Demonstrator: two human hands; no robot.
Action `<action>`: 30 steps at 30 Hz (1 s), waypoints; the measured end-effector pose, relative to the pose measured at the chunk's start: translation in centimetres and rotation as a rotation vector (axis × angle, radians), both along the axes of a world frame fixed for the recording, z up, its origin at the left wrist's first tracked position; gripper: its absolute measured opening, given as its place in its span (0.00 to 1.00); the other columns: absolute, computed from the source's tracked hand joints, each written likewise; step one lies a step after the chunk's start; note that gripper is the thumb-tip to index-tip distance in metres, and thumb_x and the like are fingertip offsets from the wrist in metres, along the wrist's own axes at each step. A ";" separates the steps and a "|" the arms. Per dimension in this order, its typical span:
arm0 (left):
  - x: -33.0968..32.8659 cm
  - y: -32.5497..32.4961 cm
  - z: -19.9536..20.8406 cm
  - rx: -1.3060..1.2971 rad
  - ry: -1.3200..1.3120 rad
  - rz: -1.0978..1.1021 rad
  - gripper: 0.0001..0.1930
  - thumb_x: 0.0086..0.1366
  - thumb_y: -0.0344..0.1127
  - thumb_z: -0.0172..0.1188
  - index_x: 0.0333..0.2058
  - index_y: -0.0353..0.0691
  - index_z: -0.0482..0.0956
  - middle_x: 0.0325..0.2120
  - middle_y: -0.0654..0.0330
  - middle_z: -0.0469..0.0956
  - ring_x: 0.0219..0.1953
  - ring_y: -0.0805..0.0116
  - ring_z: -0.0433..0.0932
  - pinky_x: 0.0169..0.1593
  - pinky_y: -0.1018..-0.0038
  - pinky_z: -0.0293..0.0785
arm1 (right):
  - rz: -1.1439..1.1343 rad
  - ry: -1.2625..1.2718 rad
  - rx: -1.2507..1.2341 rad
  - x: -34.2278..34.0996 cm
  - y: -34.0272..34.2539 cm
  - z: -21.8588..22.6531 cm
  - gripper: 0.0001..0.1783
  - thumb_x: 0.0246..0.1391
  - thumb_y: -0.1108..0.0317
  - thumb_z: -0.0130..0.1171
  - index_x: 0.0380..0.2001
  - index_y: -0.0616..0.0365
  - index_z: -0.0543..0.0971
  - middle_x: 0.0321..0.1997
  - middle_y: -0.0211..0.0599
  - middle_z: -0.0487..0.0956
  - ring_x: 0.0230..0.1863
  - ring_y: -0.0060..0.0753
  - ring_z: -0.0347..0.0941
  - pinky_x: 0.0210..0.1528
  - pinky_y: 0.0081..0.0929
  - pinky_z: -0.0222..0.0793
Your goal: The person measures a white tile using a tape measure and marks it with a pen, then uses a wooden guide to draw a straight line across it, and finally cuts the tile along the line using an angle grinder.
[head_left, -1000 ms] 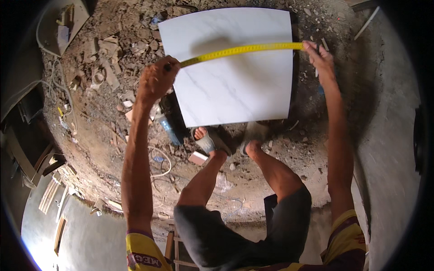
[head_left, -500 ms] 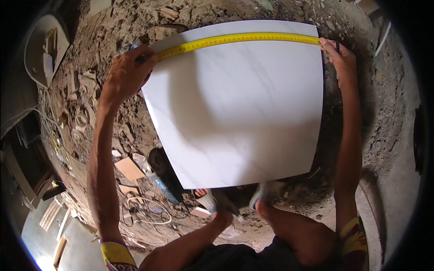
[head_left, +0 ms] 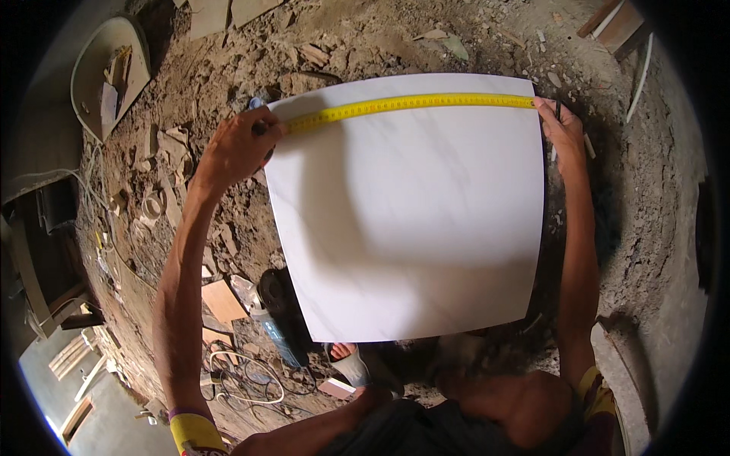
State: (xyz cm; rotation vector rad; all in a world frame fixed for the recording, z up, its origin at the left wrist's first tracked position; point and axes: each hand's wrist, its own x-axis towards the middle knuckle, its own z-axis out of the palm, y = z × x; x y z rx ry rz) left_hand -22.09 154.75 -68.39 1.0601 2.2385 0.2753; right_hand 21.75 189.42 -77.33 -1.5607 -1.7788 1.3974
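Step in hand: the yellow tape measure (head_left: 411, 102) spans the white tile (head_left: 426, 197) from side to side, near its far edge; this looks like checking the width.
Tile: lies on the rubble-strewn ground (head_left: 631, 220), in front of the person, between both forearms.
Left hand: fingers curled around the case end of the tape, at the tile's left edge near the far corner; the fingers hide most of the case.
Right hand (head_left: 563, 133): thumb and finger pinch the tape's free end at the right edge; a slim dark object also shows between the fingers.
Next move: probably calls for keeping the blade taut and square to the sides while the left end is read; that reading point is partly covered by the left hand (head_left: 239, 148).
Near edge: tight, with a sandalled foot (head_left: 350, 368) just beside it.
Left edge: a blue-bodied power tool (head_left: 280, 334) sits close to the near corner, a pale cable (head_left: 258, 399) looped beyond.
Right edge: shadowed ground, roomier.
Far edge: loose soil and scattered fragments, with room to reach.
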 end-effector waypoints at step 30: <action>-5.2 -2.6 -3.2 -0.138 0.025 -0.023 0.22 0.77 0.53 0.58 0.53 0.42 0.84 0.22 0.58 0.83 0.23 0.72 0.83 0.30 0.68 0.78 | 0.728 0.342 0.169 -18.7 -8.1 0.6 0.14 0.74 0.60 0.56 0.51 0.60 0.81 0.43 0.36 0.89 0.28 0.13 0.73 0.31 0.17 0.70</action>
